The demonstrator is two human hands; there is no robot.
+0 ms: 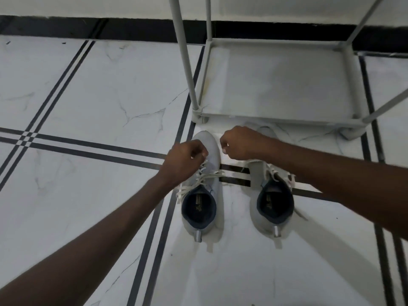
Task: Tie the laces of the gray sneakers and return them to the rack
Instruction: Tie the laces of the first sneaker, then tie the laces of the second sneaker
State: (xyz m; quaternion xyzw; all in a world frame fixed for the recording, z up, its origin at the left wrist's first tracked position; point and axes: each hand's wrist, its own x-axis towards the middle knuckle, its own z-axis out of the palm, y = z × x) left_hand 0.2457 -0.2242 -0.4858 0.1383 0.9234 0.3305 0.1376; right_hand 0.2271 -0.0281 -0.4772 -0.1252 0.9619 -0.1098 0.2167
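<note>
Two gray sneakers stand side by side on the tiled floor, toes toward the rack. The left sneaker [203, 195] has loose white laces [198, 180] spread across its tongue. My left hand [185, 160] hovers over its toe end, fingers pinched on a lace. My right hand [240, 142] is closed just right of that toe, apparently pinching the other lace end. The right sneaker [272, 199] sits under my right forearm with its laces slack. The gray rack [276, 85] stands directly behind the shoes.
The rack's lowest shelf [287, 62] holds nothing, and its poles [187, 62] rise at the corners. White marble floor tiles with dark stripe lines [66, 142] stretch to the left. A black skirting band runs along the wall behind.
</note>
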